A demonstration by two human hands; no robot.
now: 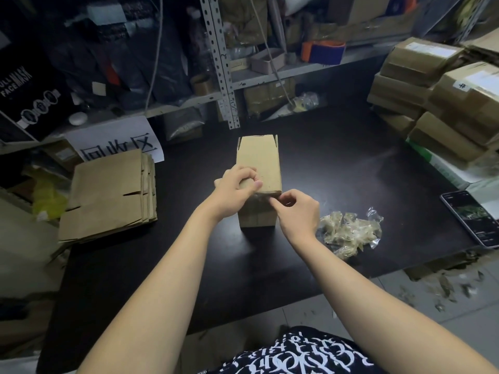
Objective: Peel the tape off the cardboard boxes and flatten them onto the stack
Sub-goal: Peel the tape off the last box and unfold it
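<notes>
Black table, upright box, seemingly crumpled tape right, phone beyond, stack left

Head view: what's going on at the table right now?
A person is stripping a cardboard box standing on the black table. The left hand grips its top; the right hand pinches tape at the near edge. Flattened boxes are stacked to the left, peeled tape is heaped to the right.

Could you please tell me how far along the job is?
Done: a stack of flattened boxes lies on the left, and a pile of peeled tape on the right. In hand: the left hand holds a box while the right hand pinches its tape strip. Left: many sealed boxes piled far right.
</notes>
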